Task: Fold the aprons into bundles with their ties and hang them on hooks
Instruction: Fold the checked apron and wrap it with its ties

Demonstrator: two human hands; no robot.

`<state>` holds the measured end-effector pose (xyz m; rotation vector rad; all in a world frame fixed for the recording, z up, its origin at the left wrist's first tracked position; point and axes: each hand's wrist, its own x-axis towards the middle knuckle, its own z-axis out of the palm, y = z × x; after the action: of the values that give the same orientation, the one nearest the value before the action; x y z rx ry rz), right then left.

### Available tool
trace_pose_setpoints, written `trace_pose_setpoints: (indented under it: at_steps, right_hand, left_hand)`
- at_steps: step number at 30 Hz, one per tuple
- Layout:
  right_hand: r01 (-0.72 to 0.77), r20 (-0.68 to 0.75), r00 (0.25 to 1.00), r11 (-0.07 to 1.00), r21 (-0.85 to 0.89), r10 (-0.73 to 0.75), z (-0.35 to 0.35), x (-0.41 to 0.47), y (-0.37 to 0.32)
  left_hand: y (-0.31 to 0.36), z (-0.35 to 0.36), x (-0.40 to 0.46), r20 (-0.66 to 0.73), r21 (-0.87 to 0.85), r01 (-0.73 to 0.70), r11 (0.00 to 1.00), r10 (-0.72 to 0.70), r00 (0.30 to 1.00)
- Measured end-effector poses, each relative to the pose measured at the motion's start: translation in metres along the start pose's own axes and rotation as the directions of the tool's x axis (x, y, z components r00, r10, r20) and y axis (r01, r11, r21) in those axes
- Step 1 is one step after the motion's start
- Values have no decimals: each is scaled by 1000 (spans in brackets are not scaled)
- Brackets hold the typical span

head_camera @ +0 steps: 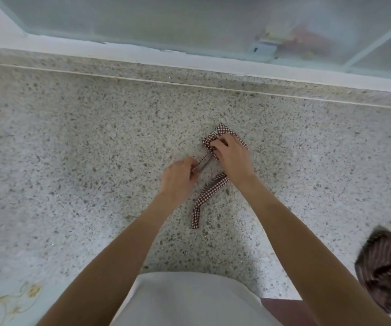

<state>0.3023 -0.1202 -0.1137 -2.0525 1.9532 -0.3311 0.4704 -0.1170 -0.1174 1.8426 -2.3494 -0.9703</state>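
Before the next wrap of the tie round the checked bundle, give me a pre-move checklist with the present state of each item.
1. Right hand pins the checked apron bundle on the speckled counter: ok.
2. Left hand pinches the tie: ok.
3. That tie runs straight between the hands: ok.
4. Second tie lies loose, clear of the left hand: ok.
5. Bundle folds tight under the right hand: cannot tell.
6. Hook in view for hanging: not ok.
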Motion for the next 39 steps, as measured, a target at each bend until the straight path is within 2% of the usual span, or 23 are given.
trace_pose_setpoints:
  at_steps: [2,4,6,8,9,12,18,22,25,29,31,32,33,34,35,36,37,39]
  right_hand:
    - [44,-24,999,998,-42,-45,1,2,-4]
    - [142,-57,987,979,-147,-152,-1,3,-7]
    - [248,-44,964,947,-204,-262,-3,2,-8]
    - [342,-5,937,918,-199,-350,-5,2,-9]
    - [376,10,924,906,-192,-382,-7,2,-9]
    - [430,78,903,893,-134,-423,-5,5,-10]
    - [321,186,931,947,-17,-313,1,14,-10]
    - [357,219,912,934,-13,-346,1,14,-9]
    - [378,258,893,926,12,-368,0,10,-6]
    - [445,221,875,896,-16,-430,1,4,-4]
    - [399,181,900,917,27,-397,1,2,-8]
    - [341,171,921,937,77,-349,-1,1,-12]
    - [268,165,942,953,143,-290,-2,1,-16]
    - [177,171,962,961,212,-214,-5,1,-19]
    - [74,196,972,961,267,-130,-7,3,-22]
    - [-27,255,966,955,294,-51,-10,5,-25]
    - [-112,333,943,949,296,7,-12,7,-26]
    - [-264,464,881,907,327,89,-15,10,-29]
  left_hand:
    - [-4,-3,-2,-8,-47,14,999,-14,1000]
    - [-8,-9,-2,-52,-49,9,999,-11,999]
    - [-12,-13,-2,-175,17,-80,997,82,981]
    - [-14,-14,-7,-315,72,-186,980,199,928]
    - [-13,-13,-9,-339,84,-234,969,249,907]
    - [-14,-2,-13,-287,103,-264,959,283,915]
    - [-17,3,-11,-247,116,-163,980,187,951]
    - [-19,-4,-8,-194,129,-99,987,123,973]
    - [-18,-9,-5,-212,105,-81,991,102,972]
    - [-2,-24,1,-207,61,-51,997,63,976]
    - [8,-33,1,-175,-178,-24,984,-8,985]
    - [10,-34,0,-136,-351,3,936,-55,989]
    - [9,-34,-1,-98,-550,36,834,-108,989]
    - [6,-31,-1,-52,-726,94,682,-190,980]
    - [2,-29,-2,17,-835,164,525,-272,962]
    - [-2,-26,-3,89,-881,228,415,-328,941]
    - [-5,-24,-4,138,-878,275,391,-343,929]
    - [-11,-20,-5,148,-781,282,557,-273,950]
